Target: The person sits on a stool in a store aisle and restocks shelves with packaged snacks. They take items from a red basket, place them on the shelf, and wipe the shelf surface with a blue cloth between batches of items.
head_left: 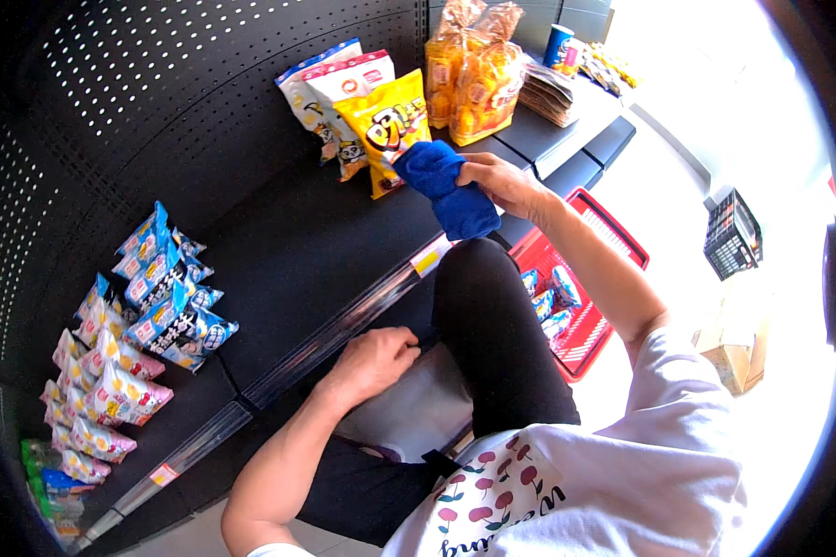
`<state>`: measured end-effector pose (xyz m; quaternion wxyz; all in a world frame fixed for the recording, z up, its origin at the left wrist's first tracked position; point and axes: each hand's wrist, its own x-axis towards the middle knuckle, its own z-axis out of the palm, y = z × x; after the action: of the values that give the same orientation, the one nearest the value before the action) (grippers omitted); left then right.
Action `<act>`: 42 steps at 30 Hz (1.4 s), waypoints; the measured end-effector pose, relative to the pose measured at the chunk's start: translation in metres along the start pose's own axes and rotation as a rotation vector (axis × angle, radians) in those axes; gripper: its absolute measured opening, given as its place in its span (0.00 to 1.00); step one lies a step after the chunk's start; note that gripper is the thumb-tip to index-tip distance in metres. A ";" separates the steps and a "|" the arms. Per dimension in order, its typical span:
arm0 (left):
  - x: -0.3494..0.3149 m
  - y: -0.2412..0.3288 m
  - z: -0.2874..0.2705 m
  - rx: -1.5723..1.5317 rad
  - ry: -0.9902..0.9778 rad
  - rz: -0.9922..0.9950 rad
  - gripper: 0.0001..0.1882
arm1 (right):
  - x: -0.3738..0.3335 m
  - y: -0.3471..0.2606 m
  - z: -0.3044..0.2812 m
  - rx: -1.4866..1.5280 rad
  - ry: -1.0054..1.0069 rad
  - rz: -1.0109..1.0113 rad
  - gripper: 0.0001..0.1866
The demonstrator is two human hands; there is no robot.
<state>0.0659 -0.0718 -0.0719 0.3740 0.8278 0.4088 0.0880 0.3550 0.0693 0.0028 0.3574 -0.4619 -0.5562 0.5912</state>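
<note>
From where I stand, the right hand pinches a blue cloth between thumb and fingers, at the far part of the black shelf. The cloth masks the lower right of a yellow snack bag; the palm is concealed. The left hand, fingers bent, is near the clear shelf-edge rail; its fingertips are partly obscured, so I cannot tell whether they hold anything. The person's knee obstructs part of the red basket, which contains blue packets. Blue-and-black packets and pink-and-white packets occupy the left side. Bagged bread stands beyond the cloth. Glare washes out the right side around a black crate.
</note>
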 end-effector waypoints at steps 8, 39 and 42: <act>0.024 0.024 -0.019 -0.727 0.281 0.000 0.22 | -0.044 0.025 0.029 0.465 -0.086 0.029 0.19; 0.018 0.002 -0.024 -1.018 0.632 -0.198 0.16 | -0.052 0.067 0.102 -0.021 0.034 -0.012 0.22; 0.014 0.008 -0.030 -1.050 0.626 -0.210 0.14 | -0.054 0.069 0.104 -0.075 0.019 0.028 0.24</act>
<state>0.0669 -0.0482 -0.0475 0.6004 0.4234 0.4807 0.4788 0.2804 -0.0241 -0.0624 0.3368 -0.4883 -0.5681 0.5704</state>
